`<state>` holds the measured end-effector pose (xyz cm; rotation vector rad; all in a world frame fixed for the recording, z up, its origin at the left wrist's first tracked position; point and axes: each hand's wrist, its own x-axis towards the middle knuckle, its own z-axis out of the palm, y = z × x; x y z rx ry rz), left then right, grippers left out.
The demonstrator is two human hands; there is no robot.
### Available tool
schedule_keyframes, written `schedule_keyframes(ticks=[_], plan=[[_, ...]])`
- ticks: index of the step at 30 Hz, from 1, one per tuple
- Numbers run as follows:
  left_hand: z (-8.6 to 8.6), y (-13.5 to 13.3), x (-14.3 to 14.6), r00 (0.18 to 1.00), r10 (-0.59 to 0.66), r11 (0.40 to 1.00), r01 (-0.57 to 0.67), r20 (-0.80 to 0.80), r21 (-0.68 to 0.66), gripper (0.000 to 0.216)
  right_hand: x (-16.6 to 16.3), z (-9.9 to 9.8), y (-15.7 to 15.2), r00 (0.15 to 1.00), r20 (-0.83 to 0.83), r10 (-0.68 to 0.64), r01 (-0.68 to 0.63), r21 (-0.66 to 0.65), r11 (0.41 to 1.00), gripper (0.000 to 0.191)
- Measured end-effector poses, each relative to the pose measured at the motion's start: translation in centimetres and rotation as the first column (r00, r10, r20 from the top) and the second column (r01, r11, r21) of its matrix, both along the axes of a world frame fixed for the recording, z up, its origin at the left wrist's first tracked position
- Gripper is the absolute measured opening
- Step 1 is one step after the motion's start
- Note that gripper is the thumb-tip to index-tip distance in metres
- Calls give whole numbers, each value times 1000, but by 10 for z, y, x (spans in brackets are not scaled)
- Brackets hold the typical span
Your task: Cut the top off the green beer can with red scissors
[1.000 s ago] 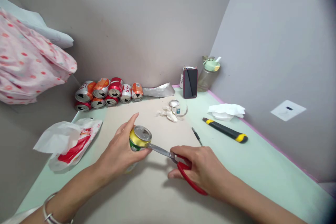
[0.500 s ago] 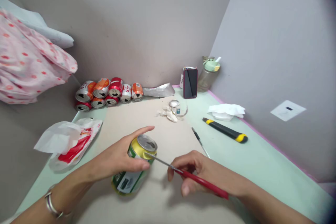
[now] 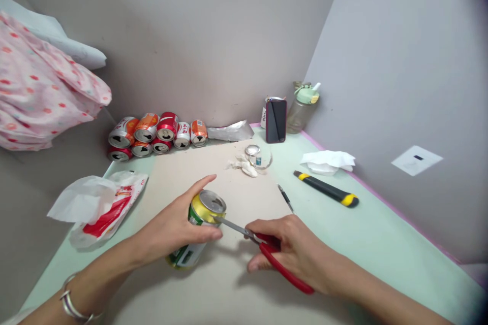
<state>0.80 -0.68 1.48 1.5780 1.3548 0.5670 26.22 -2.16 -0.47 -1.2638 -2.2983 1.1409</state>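
Note:
A green and yellow drink can (image 3: pixel 207 208) stands tilted over the beige sheet (image 3: pixel 160 294), its silver top facing up toward me. My left hand (image 3: pixel 179 226) is wrapped around the can's left side, thumb across the front. In my right hand (image 3: pixel 293 246) is a pair of red-handled scissors (image 3: pixel 272 259), with my fingers around the handles. The scissors' tip touches the yellow shoulder of the can, just below the rim; whether it has gone through the metal I cannot tell.
Several empty cans (image 3: pixel 166 127) are stacked by the back wall beside a cut metal sheet (image 3: pixel 231 131). A phone (image 3: pixel 276 121) and bottle (image 3: pixel 301 111) stand behind. On the right lie a utility knife (image 3: pixel 326 189), a pen (image 3: pixel 285 197) and tissue (image 3: pixel 328 161); a tissue pack (image 3: pixel 114 208) lies left.
My right hand has turned the scissors, so their red handles now show spread wider. The can has become slightly more upright, and my left thumb has shifted a little.

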Motion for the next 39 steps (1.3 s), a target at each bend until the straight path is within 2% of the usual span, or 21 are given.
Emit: schedule_keyframes(ticks=[3,6,9,12,14,15,17,19,20,21,24,27,33,39], plan=[[1,7,-12,989,-129,992,129,71,2,106,1,1,0,998,-40,39,-40,-14,999,48],[0,12,-18,977,-182,982,186,110,-30,108,2,2,2,997,-42,70,-70,5,998,47],[0,9,-14,989,-144,990,144,26,6,97,2,1,2,998,-11,69,-68,64,996,47],[-2,4,-4,996,-9,997,15,-87,73,87,2,-4,0,999,40,8,-14,152,988,46],[-8,3,1,980,94,984,-65,-175,165,86,2,-9,-2,996,81,-44,26,214,976,44],[-12,3,2,965,138,964,-79,-224,254,87,1,-12,-2,993,100,-67,40,246,968,43],[-20,3,3,927,213,877,-43,-307,479,87,1,-18,-2,986,132,-98,54,305,951,42],[-24,3,4,911,246,794,6,-331,608,87,1,-23,1,986,134,-98,47,345,937,43],[-24,3,4,915,253,794,-11,-314,607,87,2,-24,2,988,124,-87,38,355,934,44],[-23,2,4,926,254,825,-56,-280,563,87,3,-25,3,991,110,-72,28,356,934,44],[-14,-1,5,965,222,940,-174,-140,294,87,5,-22,7,997,69,-43,16,341,940,46],[-5,-1,5,988,145,983,-139,-46,117,87,5,-17,7,998,51,-36,20,293,956,48],[-4,2,1,993,117,992,-116,-27,52,91,7,-13,6,999,33,-28,20,216,976,45],[-3,4,-6,999,-35,998,37,-27,46,87,11,-7,8,997,25,76,-77,24,997,46]])
